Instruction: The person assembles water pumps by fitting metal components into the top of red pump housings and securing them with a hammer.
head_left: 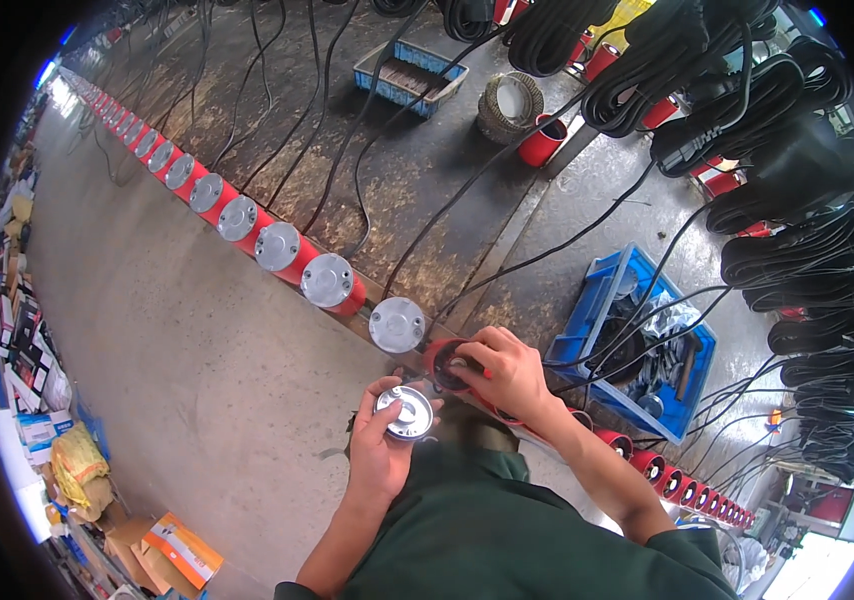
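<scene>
A round silver metal cap, its hollow inner side turned up, is held between the thumb and fingers of my left hand. Just right of it, my right hand bends its fingers into the open mouth of a red cylindrical housing. What those fingertips pinch inside is hidden. Beside this housing in the row stands another with a silver cap on top. Further up the row to the left, the red housings all carry silver caps; down to the right, several open housings show pale parts inside.
Black cables run from the row across the stained worktop. A blue crate with loose parts stands to the right, a blue tray at the back. Coiled black cables hang along the right. Cartons lie at lower left.
</scene>
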The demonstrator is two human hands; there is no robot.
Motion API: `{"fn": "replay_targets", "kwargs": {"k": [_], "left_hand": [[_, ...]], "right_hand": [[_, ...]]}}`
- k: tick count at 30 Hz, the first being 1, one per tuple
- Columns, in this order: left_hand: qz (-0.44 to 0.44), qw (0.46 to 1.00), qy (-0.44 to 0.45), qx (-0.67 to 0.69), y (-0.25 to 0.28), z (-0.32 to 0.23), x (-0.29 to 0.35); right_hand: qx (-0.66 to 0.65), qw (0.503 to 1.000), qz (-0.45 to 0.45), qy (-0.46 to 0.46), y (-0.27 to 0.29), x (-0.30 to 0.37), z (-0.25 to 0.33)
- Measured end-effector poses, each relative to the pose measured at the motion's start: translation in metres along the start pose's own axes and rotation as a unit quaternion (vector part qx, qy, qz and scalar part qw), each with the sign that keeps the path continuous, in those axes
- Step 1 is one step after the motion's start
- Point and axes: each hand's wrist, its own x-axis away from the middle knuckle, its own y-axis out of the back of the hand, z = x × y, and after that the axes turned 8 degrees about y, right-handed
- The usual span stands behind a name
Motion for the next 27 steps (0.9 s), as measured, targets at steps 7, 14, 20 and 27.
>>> {"fn": "replay_targets", "kwargs": {"k": [7,14,20,27], "left_hand": [[0.004,1.0,0.001,0.003,0.002,0.001,-0.001],[-0.017,1.0,-0.015,-0.001,-0.001,0.002,0.001],[-0.009,1.0,-0.009,0.013,0.004,0.0,0.001],[-0.004,1.0,-0.005,0.012,0.004,0.001,0.002]], "right_hand": [[0.012,0.999,0.04,-0.029,0.001,-0.008,0.002],[0.037,0.999,-0.005,-0.024,0.004,-0.004,0.004],[0.097,0.985,0.002,0.144,0.006,0.011,0.003],[0.069,0.985,0.018,0.159,-0.002,0.014,-0.003]]}}
